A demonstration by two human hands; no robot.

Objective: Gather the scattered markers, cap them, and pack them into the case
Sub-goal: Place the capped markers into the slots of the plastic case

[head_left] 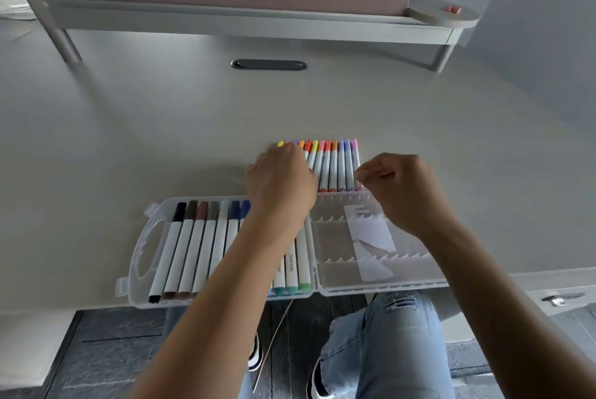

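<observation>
The clear plastic case (225,300) lies open on the desk (161,124), at its near edge, under both forearms. Its left half, below the left hand (280,179), holds a row of capped markers (193,247) seated side by side; part of the row is hidden by the left forearm. Its right half (419,282), below the right hand (403,192), holds no markers, only a slip of white paper (371,244) lying over the moulded slots.

A second group of loose markers (335,169) lies on the desk just beyond the case, between the two hands and partly under the left one. They are aligned side by side and appear capped.

The left hand rests over the left end of this group with fingers curled down onto it; whether it grips a marker or only presses on them cannot be told. The right hand sits at the right end of the group, thumb and forefinger drawn together, apparently pinching the outermost marker, though the contact is not clear.

Judged progress: roughly half. Gathering and capping look complete; one half is packed. Remaining: transfer the loose group into the right half, then close the case.
</observation>
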